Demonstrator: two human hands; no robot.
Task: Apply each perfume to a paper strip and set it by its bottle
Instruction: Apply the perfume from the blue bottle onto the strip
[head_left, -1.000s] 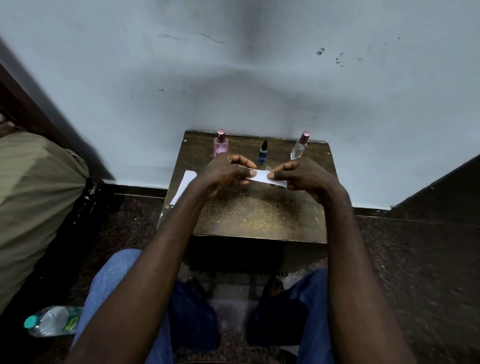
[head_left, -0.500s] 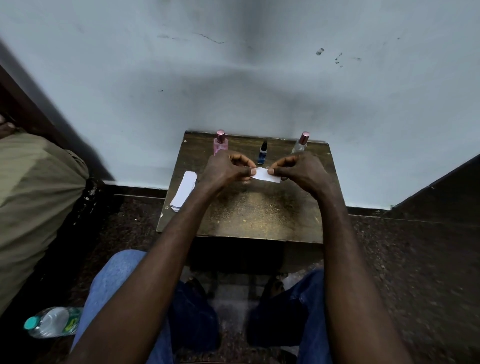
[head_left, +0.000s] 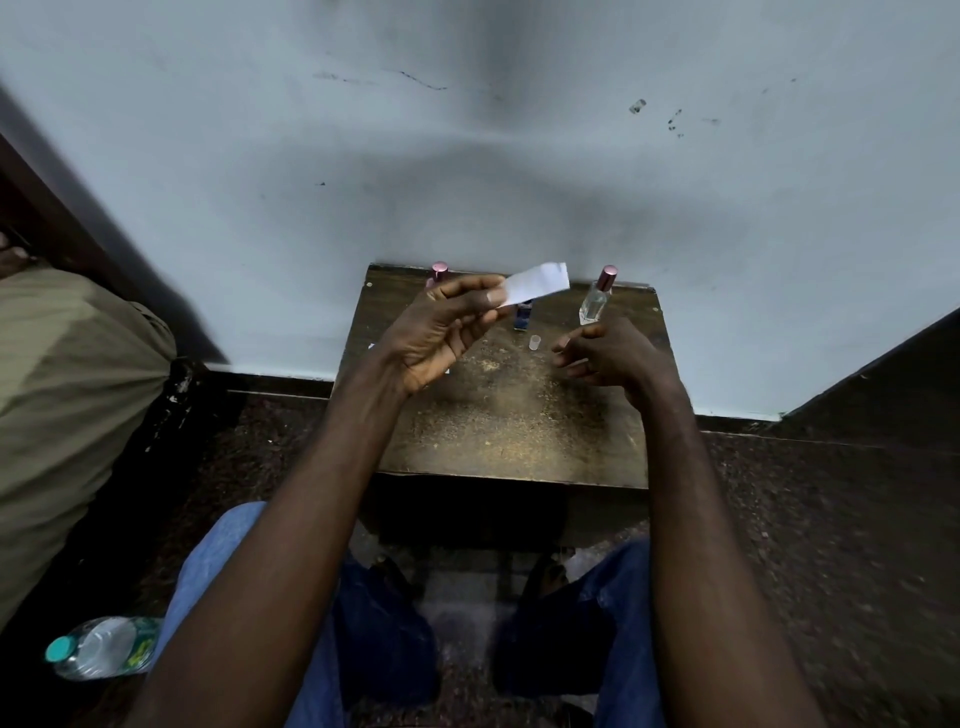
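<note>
Early days I reckon: no strip lies by the pink bottle (head_left: 439, 271), blue bottle (head_left: 523, 315) or clear bottle (head_left: 595, 304) yet. My left hand (head_left: 441, 332), mid-frame, is raised palm-up and pinches the paper strip (head_left: 537, 283) by one end above the blue one. My right hand (head_left: 608, 353) hovers low beside it, fingers loosely curled, holding nothing.

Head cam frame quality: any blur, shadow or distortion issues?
Head view: dim, with a soft dark shadow on the pale wall above the small wooden table; white paper strip in the left hand slightly smeared; edges fisheye-bent, speckled dark floor soft.
</note>
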